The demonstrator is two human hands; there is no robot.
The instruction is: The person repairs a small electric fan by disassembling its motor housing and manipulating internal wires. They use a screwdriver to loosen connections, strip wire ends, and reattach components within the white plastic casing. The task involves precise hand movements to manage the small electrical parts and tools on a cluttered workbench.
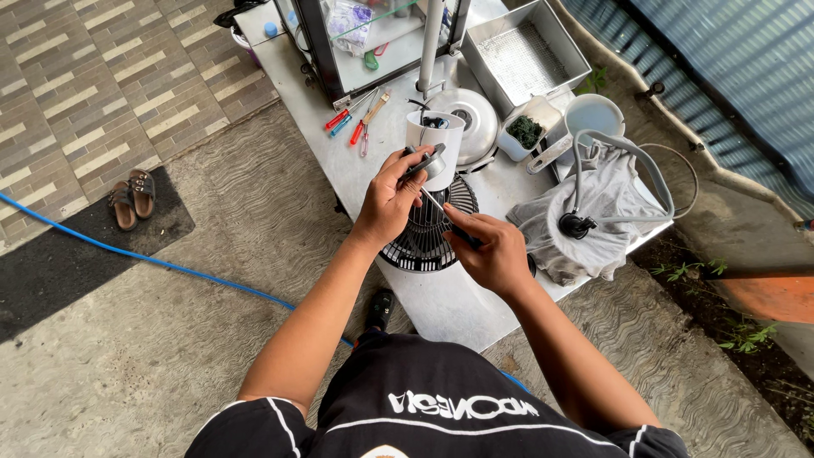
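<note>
My left hand (388,199) pinches a small metal part (426,161) against the white fan housing (437,136) above the black grille (424,233); my right hand (492,250) grips a screwdriver (445,219), whose tip may slip and drop the part

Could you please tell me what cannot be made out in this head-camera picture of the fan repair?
- Screwdriver tip: hidden behind the left hand and the grey part it holds.
- Screwdriver handle: buried in the right hand.
- Black fan grille: partly covered by both hands.
- Contents of the glass cabinet: cut off by the top edge, blurred by reflections.
- Dark item under the table: too small to identify.
</note>
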